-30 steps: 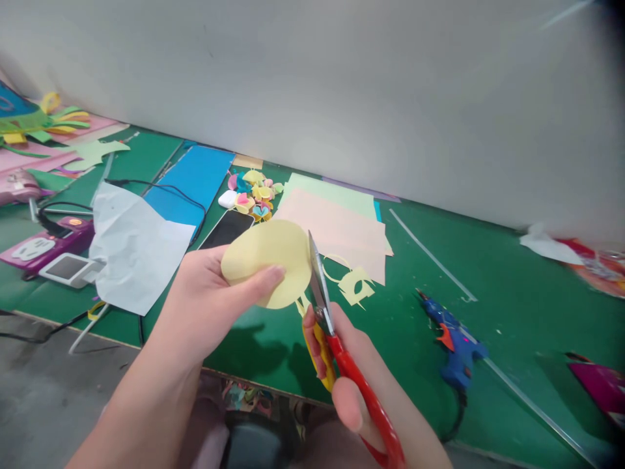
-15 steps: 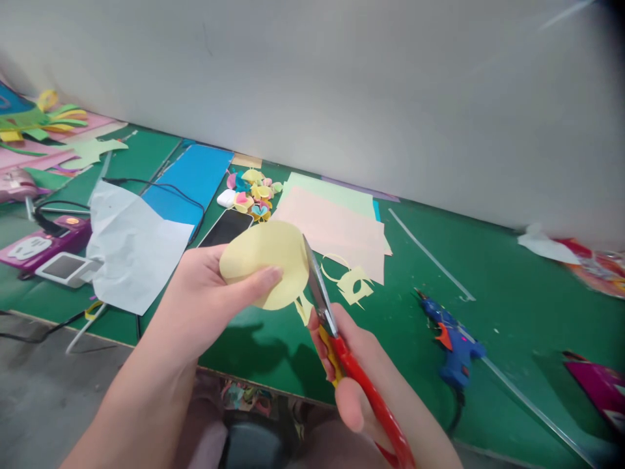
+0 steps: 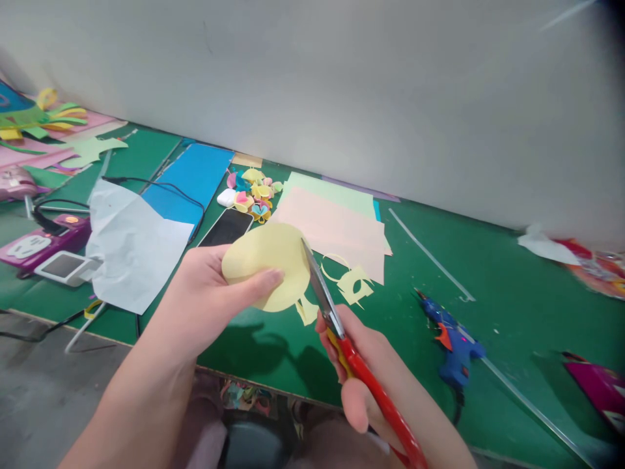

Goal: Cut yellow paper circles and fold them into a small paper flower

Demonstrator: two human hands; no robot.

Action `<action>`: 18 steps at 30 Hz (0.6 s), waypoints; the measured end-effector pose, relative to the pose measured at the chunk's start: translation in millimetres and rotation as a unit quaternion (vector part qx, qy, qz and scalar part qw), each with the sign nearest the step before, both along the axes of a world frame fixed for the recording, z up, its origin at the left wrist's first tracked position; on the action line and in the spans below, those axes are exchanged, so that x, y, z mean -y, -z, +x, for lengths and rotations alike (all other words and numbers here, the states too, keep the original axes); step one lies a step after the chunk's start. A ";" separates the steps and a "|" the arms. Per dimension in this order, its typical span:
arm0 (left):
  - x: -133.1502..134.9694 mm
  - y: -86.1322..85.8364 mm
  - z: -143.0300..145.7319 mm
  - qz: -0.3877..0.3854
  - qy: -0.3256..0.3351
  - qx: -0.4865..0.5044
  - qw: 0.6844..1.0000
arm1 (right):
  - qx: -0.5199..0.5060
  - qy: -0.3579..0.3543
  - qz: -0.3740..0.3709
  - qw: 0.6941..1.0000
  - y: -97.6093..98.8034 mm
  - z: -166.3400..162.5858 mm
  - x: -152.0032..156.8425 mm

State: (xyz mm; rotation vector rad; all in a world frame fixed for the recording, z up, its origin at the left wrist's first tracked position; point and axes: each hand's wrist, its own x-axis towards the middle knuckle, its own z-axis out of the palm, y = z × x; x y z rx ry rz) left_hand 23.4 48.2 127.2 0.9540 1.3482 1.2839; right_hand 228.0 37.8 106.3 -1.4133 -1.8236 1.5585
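Observation:
Pinched between the thumb and fingers of my left hand [image 3: 229, 286] is a rounded piece of pale yellow paper [image 3: 273, 251], held above the table. My right hand [image 3: 356, 365] grips scissors [image 3: 359, 361] with red and yellow handles. Their metal blades point up and left, with the tips at the paper's right edge. Below that edge hangs or lies a small yellow offcut [image 3: 307, 310]; I cannot tell whether it is still attached. More yellow scraps [image 3: 355, 285] lie on the table just right of the blades.
Pink paper [image 3: 336, 225] over green sheets, a phone [image 3: 227, 227] and small paper flowers [image 3: 258, 192] lie behind my hands on the green table [image 3: 390, 339]. To the right is a blue glue gun [image 3: 454, 345] with glue sticks. A purple power strip [image 3: 49, 241] stands left.
My right hand and the scissors have shifted slightly right and down. The paper in my left hand has moved a little to the right.

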 end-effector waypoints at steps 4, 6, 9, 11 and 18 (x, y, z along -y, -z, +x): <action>-1.5 1.7 -1.7 -0.006 0.001 -0.006 1.000 | 0.009 0.003 0.007 1.000 1.2 3.5 2.0; -2.3 2.5 -2.4 -0.007 0.016 -0.001 1.000 | 0.007 0.009 0.025 1.000 0.3 3.8 1.6; -3.1 3.7 -3.1 -0.009 0.026 0.003 1.000 | 0.020 0.000 0.008 1.000 -8.6 1.9 -0.5; -3.4 4.2 -3.3 -0.007 0.024 0.002 1.000 | 0.035 -0.012 -0.028 0.999 -15.8 0.4 -1.9; -4.3 3.4 -3.7 -0.010 0.031 -0.014 0.999 | 0.002 0.020 -0.023 1.000 -11.5 5.2 -1.1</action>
